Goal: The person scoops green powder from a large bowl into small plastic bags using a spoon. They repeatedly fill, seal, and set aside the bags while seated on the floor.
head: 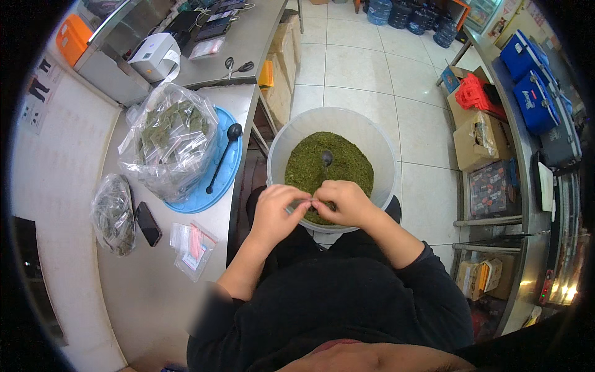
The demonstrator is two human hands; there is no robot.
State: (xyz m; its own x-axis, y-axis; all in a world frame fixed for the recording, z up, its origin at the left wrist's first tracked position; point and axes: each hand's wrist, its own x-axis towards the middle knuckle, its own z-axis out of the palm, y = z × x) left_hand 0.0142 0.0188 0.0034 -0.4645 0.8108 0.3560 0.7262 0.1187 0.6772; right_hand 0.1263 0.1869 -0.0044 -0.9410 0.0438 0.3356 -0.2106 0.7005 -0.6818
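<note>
A large translucent plastic bucket [384, 139] stands before me, partly filled with chopped green dried herb [302, 160]. A spoon [327, 158] rests in the herb, its handle running toward my hands. Over the bucket's near side, my left hand [279, 209] and my right hand [346, 203] meet, pinching the edge of a small clear plastic bag [300, 203] between thumbs and fingers. The fingers hide most of this bag. To the left, a big clear bag of filled packets [174, 135] sits on a blue lid [225, 179] beside a black spoon [223, 158].
On the steel table [148, 297] lie a smaller filled bag [113, 214], a phone [148, 224] and flat zip bags [194, 249]. Scissors [238, 68] and a white label printer [155, 56] are farther back. A steel rack [488, 222] with boxes stands at the right.
</note>
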